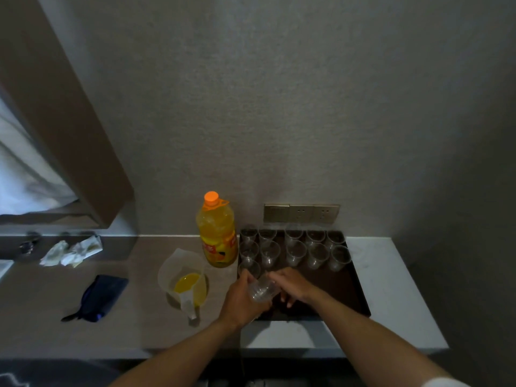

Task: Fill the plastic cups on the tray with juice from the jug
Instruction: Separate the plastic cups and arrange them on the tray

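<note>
Both of your hands meet over the near left part of the dark tray [354,280]. Your left hand [240,298] curls its fingers around a short stack of clear plastic cups [261,289], tilted with the open end toward your right hand [290,286]. Your right fingers [275,277] are bent onto the rim of that stack; whether they pinch one cup or only touch it cannot be told. Just beyond your left fingertips stands a single empty cup [249,268], and farther beyond your fingers two rows of empty cups [296,245] fill the back of the tray. Left of your left hand, off the tray, sits the jug [184,277] with a little orange juice in the bottom, handle toward you. Beyond the jug stands a capped juice bottle [217,233], just beside the tray's left edge.
</note>
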### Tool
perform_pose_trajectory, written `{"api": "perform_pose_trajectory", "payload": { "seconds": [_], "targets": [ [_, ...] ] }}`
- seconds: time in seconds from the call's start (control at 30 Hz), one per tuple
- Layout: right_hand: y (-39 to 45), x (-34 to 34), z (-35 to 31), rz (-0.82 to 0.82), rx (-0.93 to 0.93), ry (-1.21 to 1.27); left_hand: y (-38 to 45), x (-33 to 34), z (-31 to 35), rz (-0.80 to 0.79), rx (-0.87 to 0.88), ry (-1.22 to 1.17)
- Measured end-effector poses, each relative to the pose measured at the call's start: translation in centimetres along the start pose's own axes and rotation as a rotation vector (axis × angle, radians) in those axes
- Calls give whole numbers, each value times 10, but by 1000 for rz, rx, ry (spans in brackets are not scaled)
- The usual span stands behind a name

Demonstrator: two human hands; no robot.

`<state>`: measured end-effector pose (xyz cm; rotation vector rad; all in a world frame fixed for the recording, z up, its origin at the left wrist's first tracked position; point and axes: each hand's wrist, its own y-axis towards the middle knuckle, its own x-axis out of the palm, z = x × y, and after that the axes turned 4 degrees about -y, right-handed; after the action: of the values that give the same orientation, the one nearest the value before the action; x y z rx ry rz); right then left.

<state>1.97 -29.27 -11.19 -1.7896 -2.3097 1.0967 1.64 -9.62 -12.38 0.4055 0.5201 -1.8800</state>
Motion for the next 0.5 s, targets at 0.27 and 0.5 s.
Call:
{"api": "perform_pose_trajectory", "payload": {
  "seconds": [0.27, 0.5],
  "targets": [
    [4, -18, 20, 244, 197, 285, 0, 2, 3, 7, -76, -39],
    [25, -8, 41, 431, -14, -129, 6, 0, 6, 6, -94, -68]
  ]
}}
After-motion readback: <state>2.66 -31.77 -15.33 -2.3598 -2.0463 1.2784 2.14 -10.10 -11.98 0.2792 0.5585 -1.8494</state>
